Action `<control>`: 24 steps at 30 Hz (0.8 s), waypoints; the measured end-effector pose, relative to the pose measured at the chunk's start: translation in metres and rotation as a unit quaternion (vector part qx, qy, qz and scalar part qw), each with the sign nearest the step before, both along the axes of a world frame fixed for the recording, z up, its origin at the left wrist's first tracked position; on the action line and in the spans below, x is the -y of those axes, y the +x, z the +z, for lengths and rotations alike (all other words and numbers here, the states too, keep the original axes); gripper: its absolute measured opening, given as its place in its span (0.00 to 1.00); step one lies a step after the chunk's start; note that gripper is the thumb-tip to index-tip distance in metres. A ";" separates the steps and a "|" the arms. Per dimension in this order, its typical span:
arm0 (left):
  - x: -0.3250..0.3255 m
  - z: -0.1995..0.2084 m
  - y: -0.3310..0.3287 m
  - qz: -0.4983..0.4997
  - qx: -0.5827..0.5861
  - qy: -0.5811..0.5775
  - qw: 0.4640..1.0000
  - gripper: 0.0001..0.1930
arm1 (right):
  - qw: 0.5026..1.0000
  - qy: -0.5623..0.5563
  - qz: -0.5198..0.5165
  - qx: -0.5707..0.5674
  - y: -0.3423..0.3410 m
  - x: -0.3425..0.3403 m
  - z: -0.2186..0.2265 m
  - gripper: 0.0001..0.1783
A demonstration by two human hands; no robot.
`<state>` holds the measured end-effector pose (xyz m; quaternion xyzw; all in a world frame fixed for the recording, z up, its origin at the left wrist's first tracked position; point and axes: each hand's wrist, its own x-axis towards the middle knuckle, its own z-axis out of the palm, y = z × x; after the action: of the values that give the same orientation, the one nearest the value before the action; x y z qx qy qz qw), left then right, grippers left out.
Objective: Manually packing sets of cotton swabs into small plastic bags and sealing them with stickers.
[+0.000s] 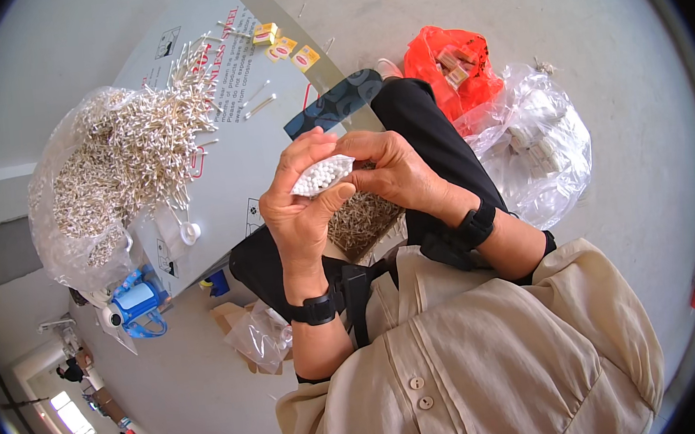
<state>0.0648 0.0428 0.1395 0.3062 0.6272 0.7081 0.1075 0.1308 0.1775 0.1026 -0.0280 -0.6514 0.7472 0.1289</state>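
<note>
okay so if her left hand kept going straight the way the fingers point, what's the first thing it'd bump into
The left hand points up and away, fingertips on the bundle of cotton swabs held with the right hand. Past that, probably the grey cardboard sheet; depth is hard to judge.

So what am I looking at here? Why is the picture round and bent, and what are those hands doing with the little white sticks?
There is no machine here: a person wears a wide-angle camera on the head, looking down, so straight edges curve near the rim. The forearms entering from below are the person's own. The left hand and right hand together hold a tight bundle of cotton swabs, white tips facing the camera. To the left, a large heap of loose swabs spills from a clear bag onto a grey cardboard sheet. Small yellow boxes lie at the sheet's far end. To the right are an orange bag and a clear plastic bag holding small packets.
</note>
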 end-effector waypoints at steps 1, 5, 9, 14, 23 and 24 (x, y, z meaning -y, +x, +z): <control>0.002 0.001 -0.001 0.002 -0.025 -0.016 1.000 0.15 | 1.000 0.003 0.013 -0.017 0.000 0.000 0.001 0.14; 0.004 -0.001 0.000 -0.001 -0.106 -0.046 0.993 0.15 | 0.998 0.014 0.017 -0.067 0.001 0.002 0.003 0.15; 0.001 0.001 0.001 0.007 -0.060 -0.027 0.998 0.15 | 0.998 0.015 0.037 -0.053 0.002 0.001 0.004 0.13; 0.005 -0.004 -0.003 0.003 -0.113 -0.039 0.993 0.16 | 0.998 0.027 0.035 -0.054 0.001 0.002 0.005 0.12; 0.013 0.003 0.000 0.005 0.115 -0.022 0.993 0.16 | 0.999 -0.003 0.047 -0.003 -0.001 -0.002 -0.004 0.13; 0.017 -0.001 -0.001 0.006 0.114 -0.022 0.993 0.16 | 0.999 -0.003 0.048 -0.003 0.000 -0.001 -0.004 0.13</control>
<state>0.0635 0.0256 0.1383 0.2167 0.6285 0.7248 0.1808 0.1305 0.1787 0.0991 0.0051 -0.6491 0.7547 0.0955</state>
